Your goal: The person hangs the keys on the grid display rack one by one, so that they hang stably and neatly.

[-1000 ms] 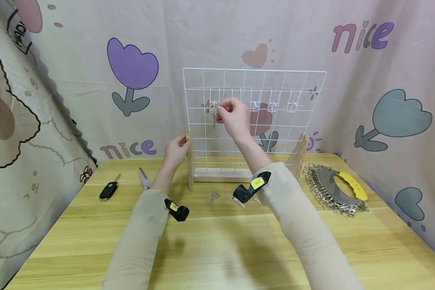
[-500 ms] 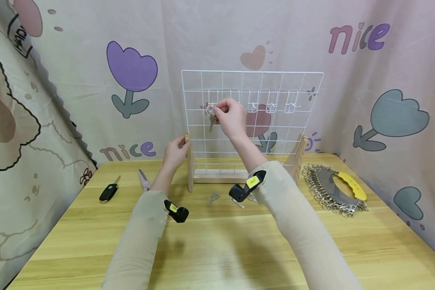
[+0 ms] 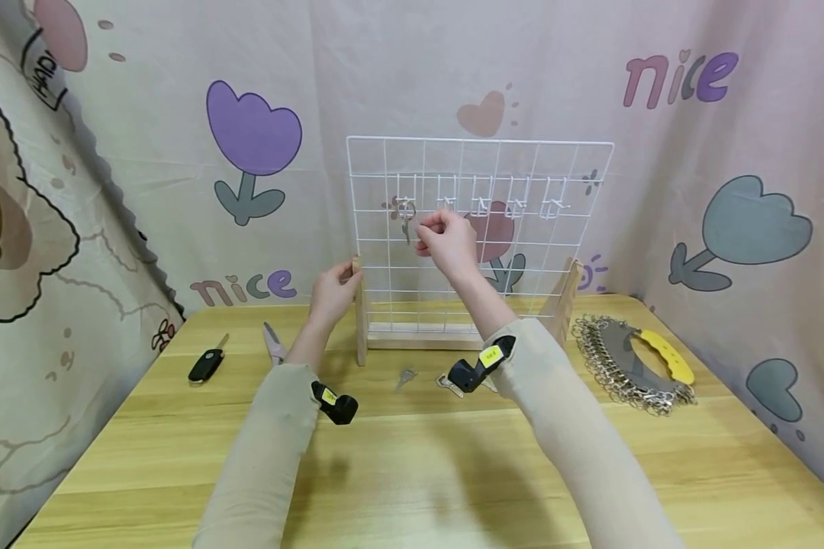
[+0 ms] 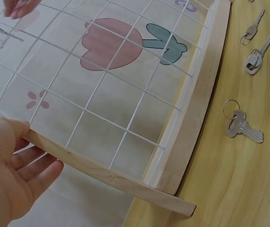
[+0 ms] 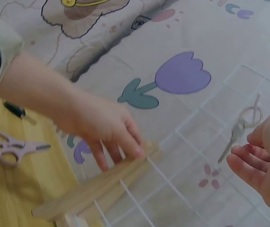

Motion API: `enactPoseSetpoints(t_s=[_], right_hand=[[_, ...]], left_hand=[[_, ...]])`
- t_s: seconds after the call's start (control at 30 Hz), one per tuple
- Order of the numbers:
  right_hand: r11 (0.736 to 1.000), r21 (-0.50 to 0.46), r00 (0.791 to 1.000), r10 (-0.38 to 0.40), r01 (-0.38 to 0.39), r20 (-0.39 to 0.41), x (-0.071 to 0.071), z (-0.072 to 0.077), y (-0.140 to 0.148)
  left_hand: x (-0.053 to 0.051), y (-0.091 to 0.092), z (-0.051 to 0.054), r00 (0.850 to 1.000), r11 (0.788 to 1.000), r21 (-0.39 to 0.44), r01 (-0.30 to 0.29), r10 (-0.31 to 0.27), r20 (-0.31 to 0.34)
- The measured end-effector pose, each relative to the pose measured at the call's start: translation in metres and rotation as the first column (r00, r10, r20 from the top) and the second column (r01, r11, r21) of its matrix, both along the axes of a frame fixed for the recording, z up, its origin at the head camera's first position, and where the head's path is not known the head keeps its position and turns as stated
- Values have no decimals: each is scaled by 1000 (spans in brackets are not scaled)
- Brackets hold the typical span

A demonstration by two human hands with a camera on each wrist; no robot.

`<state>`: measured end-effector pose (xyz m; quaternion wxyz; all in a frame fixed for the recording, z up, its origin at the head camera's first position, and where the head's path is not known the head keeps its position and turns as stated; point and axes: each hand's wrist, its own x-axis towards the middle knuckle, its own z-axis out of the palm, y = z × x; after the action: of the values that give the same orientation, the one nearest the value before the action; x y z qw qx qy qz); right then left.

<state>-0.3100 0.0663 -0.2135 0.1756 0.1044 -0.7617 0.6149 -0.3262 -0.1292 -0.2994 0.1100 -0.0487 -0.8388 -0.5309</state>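
Observation:
A key [image 5: 235,134] on a split ring hangs from the leftmost white hook of the wire grid rack [image 3: 481,140]. My right hand [image 3: 451,242] is just right of the key, its fingers loosely bent and apart from it, holding nothing. In the right wrist view the fingertips are close to the key and ring. My left hand [image 3: 333,293] grips the upper end of the rack's left wooden post [image 4: 111,177], thumb on one side and fingers on the other. Several more hooks line the grid to the right.
On the table before the rack lie keys with rings, one [image 4: 241,126] nearest the left post. To the left are a black car key [image 3: 206,365] and pink scissors [image 5: 19,147]. A yellow-handled grey plate [image 3: 614,347] edged with many metal rings lies right.
My right hand has let go of the key and drawn slightly right and down. The key now hangs by its ring from the hook. My left hand stays on the post.

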Motion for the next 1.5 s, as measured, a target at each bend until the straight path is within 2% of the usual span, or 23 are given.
enactPoseSetpoints(t_s=[0.27, 0.47, 0.73, 0.93, 1.13, 1.37, 1.5], right_hand=[[999, -44, 999, 27, -25, 33, 1, -28, 23], [998, -28, 995, 55, -53, 82, 4, -62, 39], [997, 36, 981, 59, -67, 185, 10, -108, 52], [990, 82, 963, 88, -113, 255, 17, -136, 50], [974, 132, 952, 142, -183, 271, 20, -161, 41], [953, 218, 953, 152, -212, 262, 20, -183, 30], [934, 270, 946, 156, -235, 286, 19, -190, 26]], left_hand=[[-1, -1, 0, 1000, 1000, 15, -5, 5, 1], [-2, -3, -2, 1000, 1000, 17, -4, 4, -9], [-4, -2, -3, 1000, 999, 42, 1, -1, 6], [-4, -1, -3, 1000, 999, 42, 8, -8, 2], [-2, 0, -2, 1000, 999, 31, 21, -21, -4], [-1, 1, -2, 1000, 999, 31, 21, -21, -12], [-1, 0, -3, 1000, 1000, 26, 15, -15, -9]])
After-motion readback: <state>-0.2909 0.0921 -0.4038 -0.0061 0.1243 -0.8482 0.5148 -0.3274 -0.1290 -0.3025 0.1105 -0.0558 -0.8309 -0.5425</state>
